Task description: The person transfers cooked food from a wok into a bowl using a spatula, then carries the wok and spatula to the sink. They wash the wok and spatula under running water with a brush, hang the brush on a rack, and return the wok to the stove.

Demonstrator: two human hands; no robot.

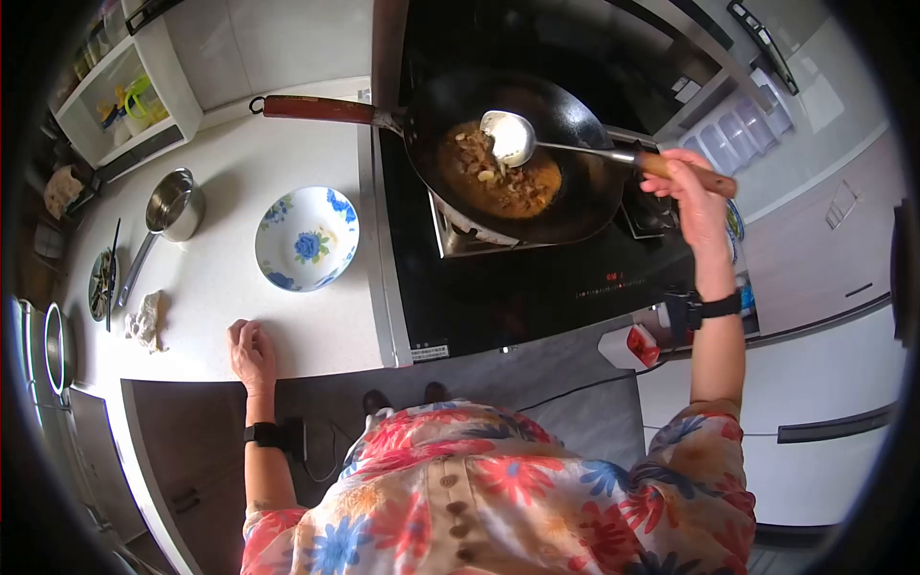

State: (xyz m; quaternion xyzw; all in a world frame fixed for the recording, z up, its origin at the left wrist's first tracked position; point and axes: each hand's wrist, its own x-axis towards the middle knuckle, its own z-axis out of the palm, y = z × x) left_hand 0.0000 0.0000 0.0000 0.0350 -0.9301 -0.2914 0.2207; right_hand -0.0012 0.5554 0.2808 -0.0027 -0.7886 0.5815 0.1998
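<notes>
My right hand (698, 201) is wrapped around the wooden handle of a metal ladle (510, 140). The ladle's round bowl is inside the dark wok (585, 192), at the edge of some cooked food (503, 182) in brownish sauce. The wok sits over the stove, its reddish-brown handle (316, 109) reaching left above the counter. My left hand (252, 356) rests on the counter's front edge with its fingers curled in, and nothing shows in it. Just beyond that hand stands a white bowl (278, 238) with blue flowers.
On the counter's left are a small metal saucepan (176, 206), a crumpled pale cloth or bag (146, 321) and a dish with chopsticks (102, 285). A white shelf unit (125, 91) stands behind. The black cooktop (479, 307) has lit red markings. Below it is a red-and-white container (632, 347).
</notes>
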